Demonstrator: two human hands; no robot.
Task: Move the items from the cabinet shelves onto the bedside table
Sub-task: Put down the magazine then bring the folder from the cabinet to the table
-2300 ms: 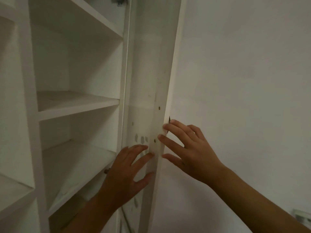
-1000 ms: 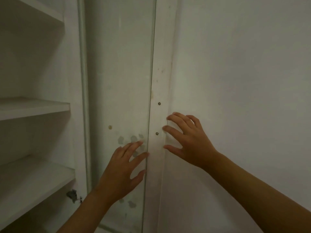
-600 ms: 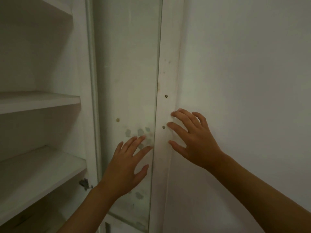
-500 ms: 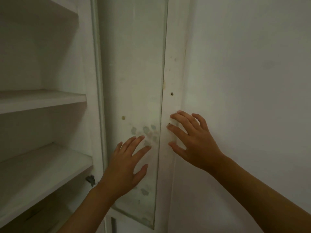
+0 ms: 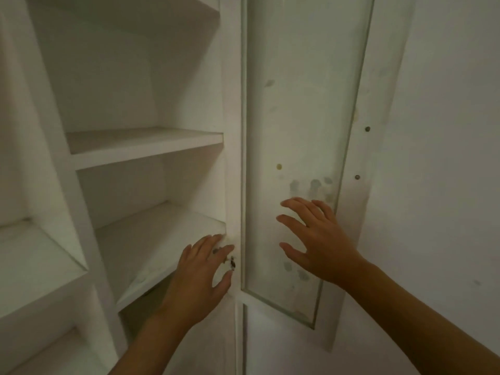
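White cabinet shelves (image 5: 140, 143) beside glass door (image 5: 295, 158); hands (image 5: 322, 239) spread.

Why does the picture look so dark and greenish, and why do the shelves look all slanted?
In the head view the light is dim and flat, giving the white cabinet shelves a grey-green cast; the wide-angle lens tilts and bends straight edges near the borders; the left hand and right hand look slightly soft; smudges and fingerprints show on the glass door panel, with no strong glare.
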